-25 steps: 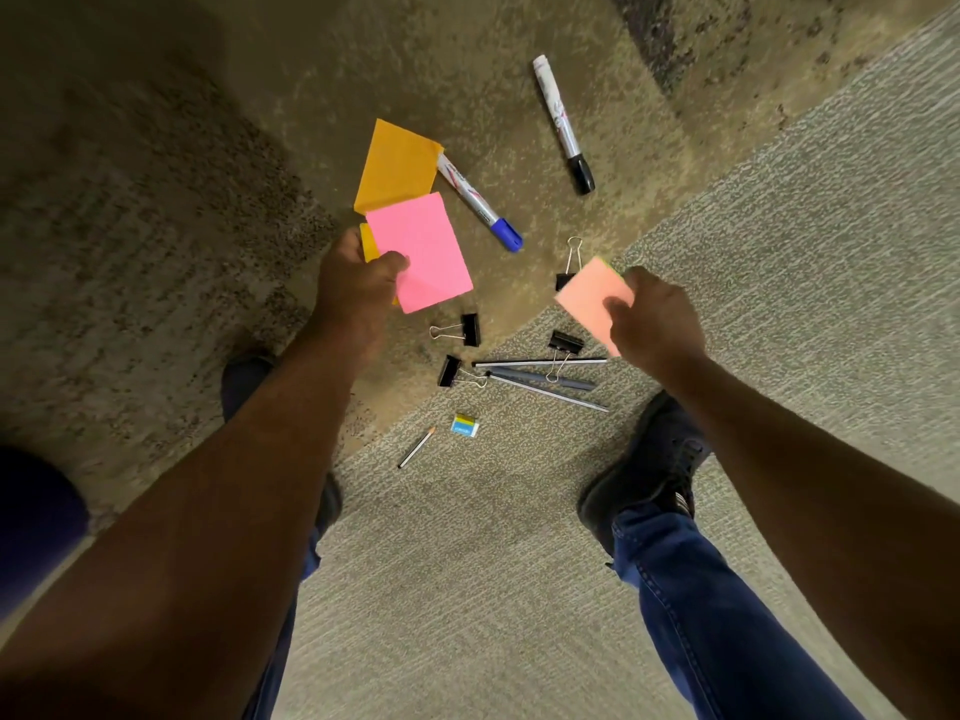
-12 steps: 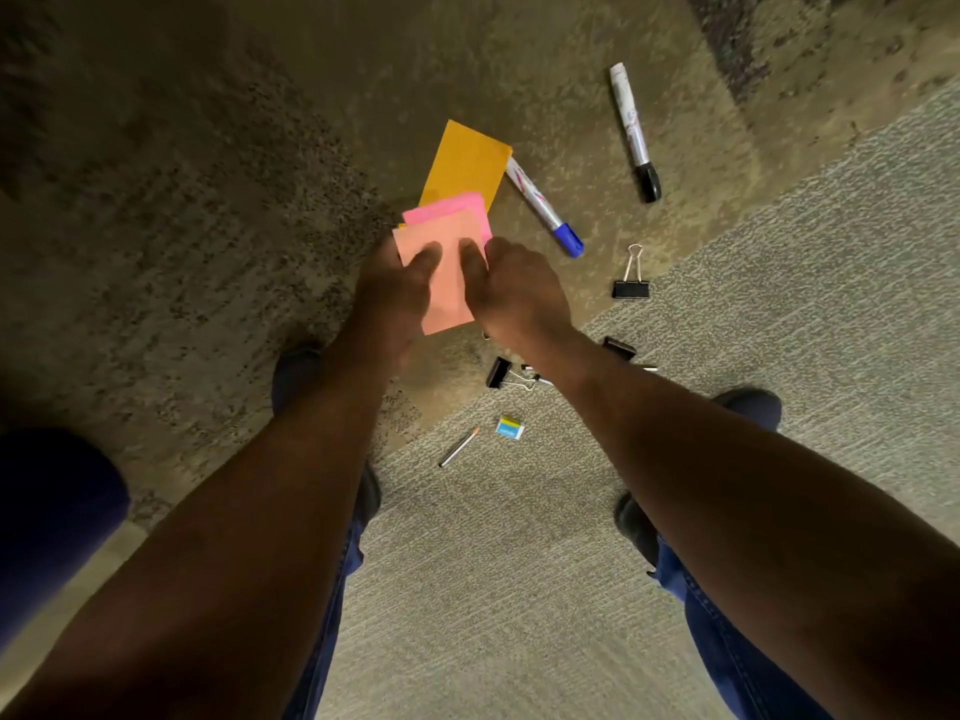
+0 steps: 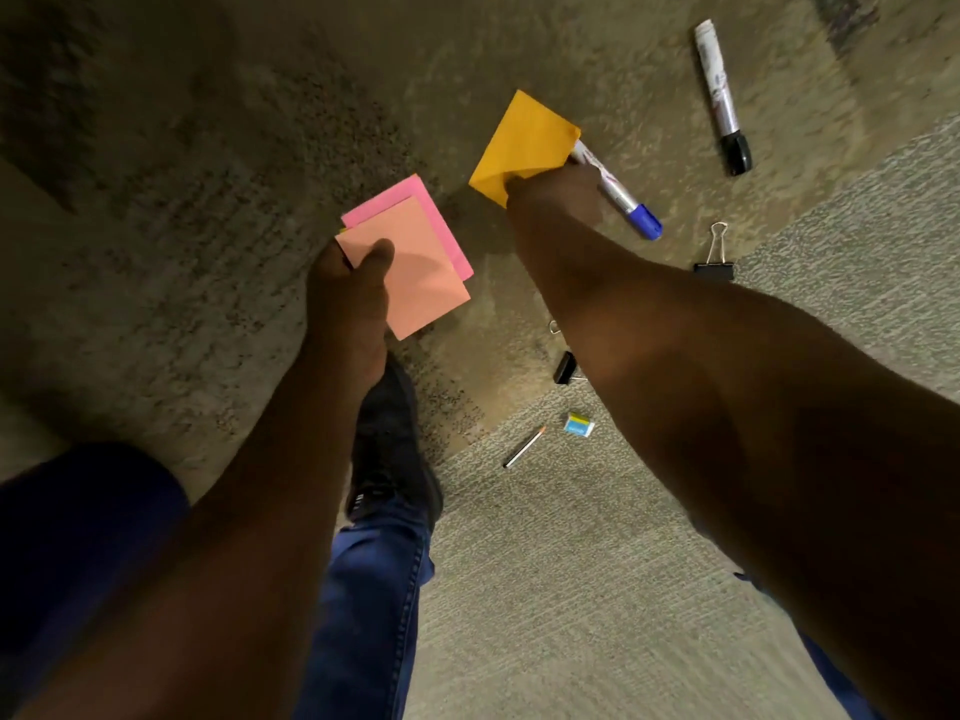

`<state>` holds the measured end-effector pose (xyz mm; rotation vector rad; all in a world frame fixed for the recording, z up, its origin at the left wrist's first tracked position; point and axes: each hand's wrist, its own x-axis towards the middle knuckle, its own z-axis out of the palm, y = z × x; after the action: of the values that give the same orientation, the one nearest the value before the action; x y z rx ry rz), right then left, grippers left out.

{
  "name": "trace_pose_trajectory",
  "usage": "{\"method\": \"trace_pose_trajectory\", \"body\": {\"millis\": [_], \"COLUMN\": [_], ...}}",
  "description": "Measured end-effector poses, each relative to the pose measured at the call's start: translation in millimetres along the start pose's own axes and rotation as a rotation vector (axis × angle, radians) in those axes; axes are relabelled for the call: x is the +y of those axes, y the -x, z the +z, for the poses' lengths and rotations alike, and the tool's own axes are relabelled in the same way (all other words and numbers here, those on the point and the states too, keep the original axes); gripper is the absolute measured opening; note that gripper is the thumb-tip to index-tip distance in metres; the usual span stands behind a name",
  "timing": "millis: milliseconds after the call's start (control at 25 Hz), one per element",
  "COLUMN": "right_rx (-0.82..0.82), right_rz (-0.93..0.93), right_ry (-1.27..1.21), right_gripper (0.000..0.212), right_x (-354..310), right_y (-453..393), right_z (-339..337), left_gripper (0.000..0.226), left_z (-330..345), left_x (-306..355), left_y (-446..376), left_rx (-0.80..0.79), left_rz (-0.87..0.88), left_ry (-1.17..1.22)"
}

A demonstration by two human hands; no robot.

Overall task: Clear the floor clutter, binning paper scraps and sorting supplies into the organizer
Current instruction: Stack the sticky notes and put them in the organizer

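Left hand [image 3: 353,283] gripping paper stack [image 3: 415,267], right hand [image 3: 556,192] pinching orange paper [image 3: 524,142]

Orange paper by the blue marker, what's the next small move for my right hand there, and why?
Probably lift the orange paper off the carpet and add it to the salmon and pink sheets in your left hand. Your right hand is already pinching its near corner, its far edge touches the blue-capped marker, and stacking scraps suits one trip to the bin.
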<state>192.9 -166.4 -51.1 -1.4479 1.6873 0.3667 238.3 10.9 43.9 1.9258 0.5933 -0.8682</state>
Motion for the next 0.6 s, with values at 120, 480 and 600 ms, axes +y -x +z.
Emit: {"method": "trace_pose_trajectory", "body": {"millis": [120,480,600], "right_rx": [0.026,-0.43,-0.461], "right_rz": [0.018,0.039,-0.105], "right_ry": [-0.007,-0.497,-0.495], "right_gripper": [0.046,0.017,0.023], "right_x": [-3.0,0.1,-5.8], "right_y": [1.0,105.3,154.7], "right_z": [12.1,-56.5,-117.9], "left_gripper": [0.01,0.01,0.021], "left_z": [-10.1,-27.3,-34.5], "left_x": [-3.0,18.9,38.7], "left_y": [-0.9,38.2,78.7], "left_rx": [-0.017,0.01,0.039], "left_rz": [0.01,-0.008,0.004], "left_ry": [0.019,0.103,0.11]}}
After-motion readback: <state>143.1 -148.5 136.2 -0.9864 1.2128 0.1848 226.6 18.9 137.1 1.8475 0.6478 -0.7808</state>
